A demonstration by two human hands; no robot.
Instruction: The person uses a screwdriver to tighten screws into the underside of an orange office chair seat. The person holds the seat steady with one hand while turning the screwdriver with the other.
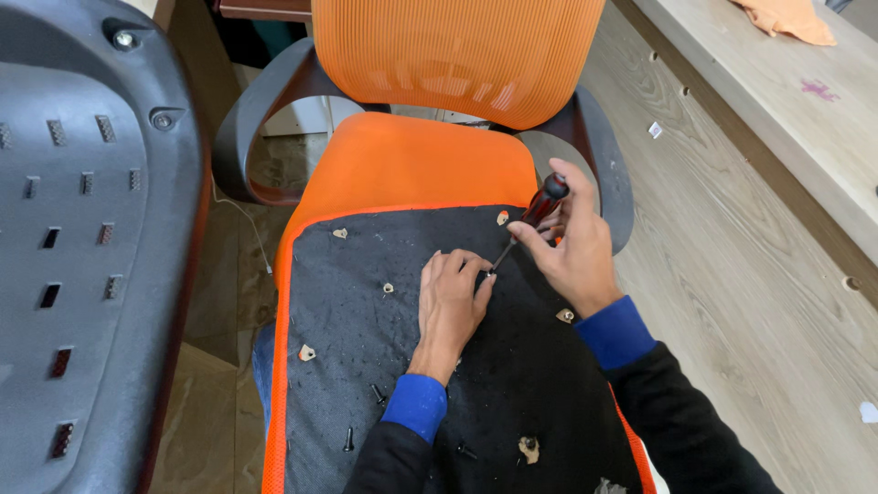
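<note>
An upturned orange seat cushion (402, 165) with a black fabric underside (357, 302) lies across an orange mesh office chair (457, 50). My right hand (572, 247) grips a screwdriver (535, 220) with a red and black handle, its tip angled down at the black fabric. My left hand (450, 302) rests flat on the fabric, its fingertips pinched right at the screwdriver's tip. Whatever sits under the tip is hidden by the fingers. Several holes with torn pale edges dot the fabric, and loose black screws (377, 394) lie near my left wrist.
A dark grey plastic seat shell (82, 229) with slots stands at the left. A pale wooden floor (732, 274) and a raised wooden board (786, 110) are on the right, with an orange cloth (791, 18) on the board. A thin white cable (251, 229) runs beside the chair.
</note>
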